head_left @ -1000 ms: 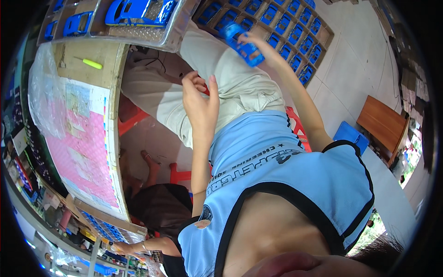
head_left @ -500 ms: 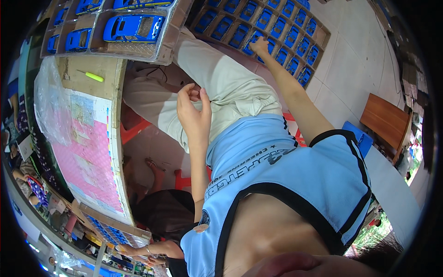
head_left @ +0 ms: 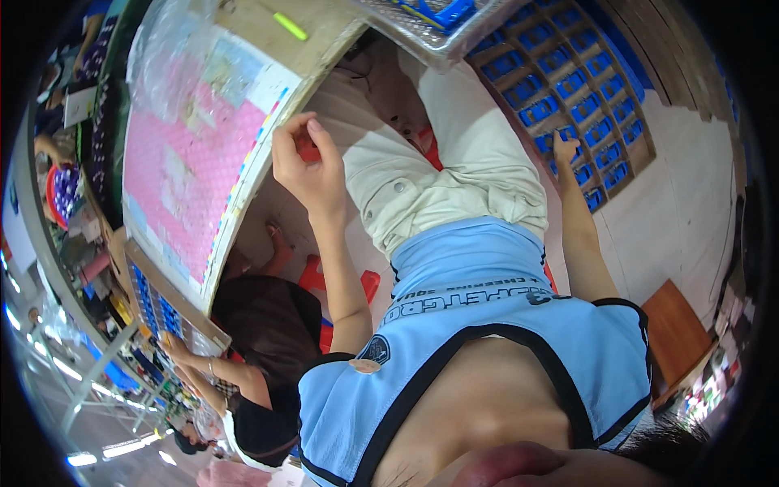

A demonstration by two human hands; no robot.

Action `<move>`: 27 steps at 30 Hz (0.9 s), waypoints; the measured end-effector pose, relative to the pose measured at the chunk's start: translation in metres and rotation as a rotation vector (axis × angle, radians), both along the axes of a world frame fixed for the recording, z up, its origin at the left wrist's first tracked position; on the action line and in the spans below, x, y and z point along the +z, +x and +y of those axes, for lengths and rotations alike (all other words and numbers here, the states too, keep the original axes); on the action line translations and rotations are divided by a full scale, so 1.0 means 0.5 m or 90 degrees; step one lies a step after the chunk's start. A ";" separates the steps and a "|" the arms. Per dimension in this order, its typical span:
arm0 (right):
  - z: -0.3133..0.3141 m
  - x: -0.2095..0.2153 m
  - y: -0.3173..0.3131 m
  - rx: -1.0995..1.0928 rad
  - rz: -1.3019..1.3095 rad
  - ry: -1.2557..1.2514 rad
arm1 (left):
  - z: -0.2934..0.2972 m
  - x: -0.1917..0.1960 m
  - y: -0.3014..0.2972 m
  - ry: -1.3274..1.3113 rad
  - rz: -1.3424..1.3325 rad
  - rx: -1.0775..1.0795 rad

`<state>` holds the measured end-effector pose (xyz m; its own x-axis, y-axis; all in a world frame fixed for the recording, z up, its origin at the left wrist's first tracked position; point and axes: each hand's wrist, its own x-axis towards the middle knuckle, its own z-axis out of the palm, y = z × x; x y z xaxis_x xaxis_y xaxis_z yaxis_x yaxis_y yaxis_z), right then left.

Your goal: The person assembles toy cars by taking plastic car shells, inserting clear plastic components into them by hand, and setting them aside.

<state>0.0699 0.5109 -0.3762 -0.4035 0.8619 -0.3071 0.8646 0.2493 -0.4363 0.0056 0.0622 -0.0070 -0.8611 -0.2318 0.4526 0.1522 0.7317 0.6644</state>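
My right hand (head_left: 565, 148) reaches to a divided tray (head_left: 643, 166) at the far right, its fingers closed on a blue toy car (head_left: 568, 132) in one compartment. Rows of similar blue cars fill the compartments around it. My left hand (head_left: 310, 166) is raised above my left thigh, close to the table edge. Its fingers curve loosely, with a gap between thumb and fingers, and I see nothing in it.
A table (head_left: 341, 40) at the left bears a pink printed sheet (head_left: 174, 162), clear plastic film (head_left: 166, 49) and a yellow-green tool (head_left: 290, 26). A clear tray (head_left: 442, 53) juts over its far corner. Another person (head_left: 264, 390) works beyond a red stool (head_left: 357, 284).
The view has swung, so the table and trays sit further right in it. My left hand has opened a little, nearer the table edge. My right hand is still at the tray of cars.
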 end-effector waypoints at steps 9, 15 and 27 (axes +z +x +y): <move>-0.012 0.011 -0.011 0.019 0.044 0.075 | -0.171 -0.016 -0.078 -0.185 0.031 0.221; 0.115 0.003 -0.023 -0.094 0.158 0.053 | -0.176 -0.022 -0.112 -0.189 0.001 0.223; -0.165 0.330 -0.155 -0.134 0.603 -0.986 | -0.191 -0.011 -0.087 0.310 0.084 0.118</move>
